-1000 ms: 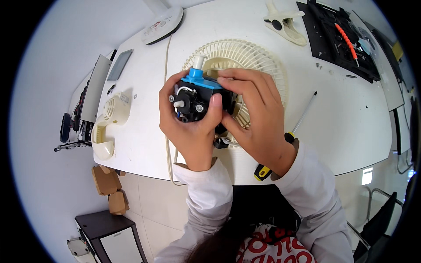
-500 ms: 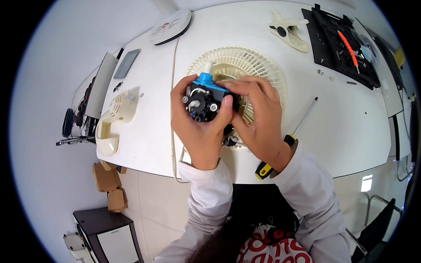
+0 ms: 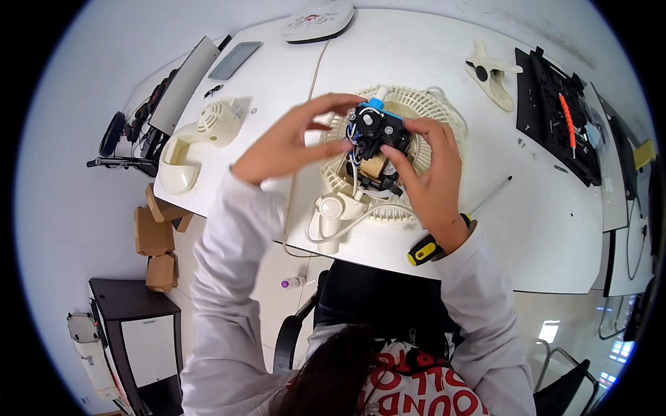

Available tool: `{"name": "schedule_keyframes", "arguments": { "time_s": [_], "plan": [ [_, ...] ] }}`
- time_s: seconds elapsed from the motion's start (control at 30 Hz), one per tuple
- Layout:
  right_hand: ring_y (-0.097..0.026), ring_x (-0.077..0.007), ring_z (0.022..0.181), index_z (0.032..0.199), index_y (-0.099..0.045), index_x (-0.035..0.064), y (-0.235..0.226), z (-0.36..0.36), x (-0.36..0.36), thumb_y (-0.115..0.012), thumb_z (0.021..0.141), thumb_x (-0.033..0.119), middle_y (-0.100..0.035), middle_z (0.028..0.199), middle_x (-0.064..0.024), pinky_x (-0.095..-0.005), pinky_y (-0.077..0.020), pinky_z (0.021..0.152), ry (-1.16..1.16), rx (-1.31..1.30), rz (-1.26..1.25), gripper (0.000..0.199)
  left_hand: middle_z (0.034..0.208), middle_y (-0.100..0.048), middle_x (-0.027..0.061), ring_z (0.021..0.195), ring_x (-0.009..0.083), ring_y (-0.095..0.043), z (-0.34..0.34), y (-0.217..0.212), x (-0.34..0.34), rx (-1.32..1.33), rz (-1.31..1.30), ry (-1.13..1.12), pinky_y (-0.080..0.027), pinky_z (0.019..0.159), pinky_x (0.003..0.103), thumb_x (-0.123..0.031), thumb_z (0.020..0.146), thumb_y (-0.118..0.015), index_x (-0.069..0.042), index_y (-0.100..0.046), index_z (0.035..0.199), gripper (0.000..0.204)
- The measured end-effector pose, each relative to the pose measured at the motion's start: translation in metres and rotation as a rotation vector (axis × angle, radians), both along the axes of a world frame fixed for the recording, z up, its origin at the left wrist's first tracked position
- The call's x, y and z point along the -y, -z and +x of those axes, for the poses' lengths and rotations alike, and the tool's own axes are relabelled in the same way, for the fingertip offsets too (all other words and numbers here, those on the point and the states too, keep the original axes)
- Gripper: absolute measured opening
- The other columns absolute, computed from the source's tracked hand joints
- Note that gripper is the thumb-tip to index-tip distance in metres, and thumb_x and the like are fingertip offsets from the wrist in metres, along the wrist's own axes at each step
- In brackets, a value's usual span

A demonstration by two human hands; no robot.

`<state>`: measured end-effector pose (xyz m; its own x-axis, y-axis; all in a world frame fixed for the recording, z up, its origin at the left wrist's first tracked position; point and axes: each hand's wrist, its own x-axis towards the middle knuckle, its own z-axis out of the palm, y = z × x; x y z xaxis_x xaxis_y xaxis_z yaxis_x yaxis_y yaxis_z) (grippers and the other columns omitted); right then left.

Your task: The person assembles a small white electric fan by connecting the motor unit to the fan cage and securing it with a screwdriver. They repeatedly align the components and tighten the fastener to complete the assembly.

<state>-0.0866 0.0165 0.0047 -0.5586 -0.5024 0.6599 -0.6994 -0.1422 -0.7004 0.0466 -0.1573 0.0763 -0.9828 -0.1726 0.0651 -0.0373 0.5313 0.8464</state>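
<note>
Head view shows three brown cardboard boxes (image 3: 156, 243) stacked on the floor left of the white table (image 3: 555, 229). Over the cream fan grille (image 3: 444, 121), the right hand (image 3: 430, 177) grips the black-and-blue motor unit (image 3: 374, 142), fingers curled around its right side. The left hand (image 3: 288, 142) touches its left side with loosely spread fingertips; its long axis runs roughly up-down, blue end toward the table's far edge.

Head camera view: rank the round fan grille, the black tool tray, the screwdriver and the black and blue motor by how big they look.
1. Fan grille
2. Black tool tray
3. Screwdriver and motor: not ranked. The motor is held up nearer the camera; the screwdriver is partly hidden by the right hand.
</note>
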Motion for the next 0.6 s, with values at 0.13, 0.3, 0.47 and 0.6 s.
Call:
{"name": "schedule_keyframes", "arguments": {
  "time_s": [0.13,0.3,0.47,0.6],
  "plan": [
    [-0.057,-0.0274,0.098,0.103,-0.062,0.0036,0.000,-0.002,0.000,-0.077,0.075,0.014,-0.065,0.099,-0.0083,-0.0368,-0.0457,0.085,-0.014,0.017,0.015,0.034,0.135,-0.051,0.0064,0.127,0.0182,-0.047,-0.016,0.025,0.018,-0.118,0.222,0.069,-0.037,0.105,0.036,-0.020,0.076,-0.079,-0.006,-0.049,0.133,0.066],
    [-0.058,-0.0255,0.098,0.106,-0.061,0.0044,-0.006,-0.005,0.000,-0.078,0.074,0.012,-0.065,0.102,-0.0083,-0.0349,-0.0464,0.086,-0.015,0.006,0.037,0.037,0.130,-0.053,0.0080,0.125,0.0187,-0.047,-0.019,0.056,0.011,-0.275,0.243,-0.009,-0.035,0.106,0.036,-0.027,0.070,-0.085,-0.003,-0.049,0.131,0.074],
    [-0.060,-0.0244,0.097,0.109,-0.062,0.0040,-0.009,-0.002,0.000,-0.079,0.072,0.011,-0.065,0.101,-0.0087,-0.0341,-0.0471,0.086,-0.014,0.127,0.075,0.040,0.122,-0.057,0.0082,0.120,0.0195,-0.052,-0.026,0.072,0.013,-0.354,0.291,-0.039,-0.034,0.108,0.036,-0.027,0.068,-0.086,0.000,-0.051,0.126,0.073],
    [-0.060,-0.0246,0.098,0.106,-0.065,0.0040,-0.005,-0.001,0.000,-0.079,0.072,0.009,-0.066,0.100,-0.0089,-0.0338,-0.0478,0.085,0.012,0.124,0.072,0.038,0.118,-0.058,0.0071,0.118,0.0194,-0.053,-0.026,0.072,0.014,-0.370,0.242,-0.059,-0.034,0.108,0.036,-0.026,0.067,-0.086,0.000,-0.053,0.123,0.070]
  ]
}}
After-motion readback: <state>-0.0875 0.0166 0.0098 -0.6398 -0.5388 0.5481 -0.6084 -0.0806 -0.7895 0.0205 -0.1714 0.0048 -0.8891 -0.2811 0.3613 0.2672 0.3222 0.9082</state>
